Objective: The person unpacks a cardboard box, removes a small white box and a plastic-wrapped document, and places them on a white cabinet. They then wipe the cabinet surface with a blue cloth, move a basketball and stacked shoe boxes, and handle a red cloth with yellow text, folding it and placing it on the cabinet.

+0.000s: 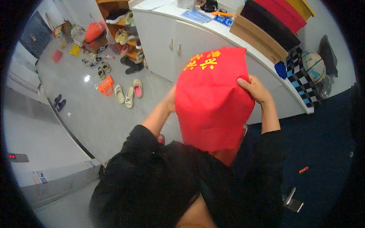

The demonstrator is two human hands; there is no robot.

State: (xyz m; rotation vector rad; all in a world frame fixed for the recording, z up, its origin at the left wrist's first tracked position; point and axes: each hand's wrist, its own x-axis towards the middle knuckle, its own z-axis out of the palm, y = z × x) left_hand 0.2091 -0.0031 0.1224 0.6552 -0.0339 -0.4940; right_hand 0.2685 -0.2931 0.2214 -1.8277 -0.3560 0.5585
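A red fabric-like sheet or bag (211, 108) with yellow printed characters near its top hangs in front of my body. My right hand (255, 89) grips its right edge, the thumb lying on the near face. At the left edge is my left hand (171, 98), its fingers hidden behind the red material. Creases run across the middle, and the lower part hangs down towards my black clothing. Whether it is a bag or a single sheet cannot be told from here.
A curved white cabinet (154, 42) stands ahead, with stacked boxes (259, 40) and a checkered box (303, 79) on top. Left of it is a wooden shoe rack (131, 44). Slippers (129, 97) and an orange bag (106, 85) lie on the floor. A metal piece (293, 203) rests on dark flooring.
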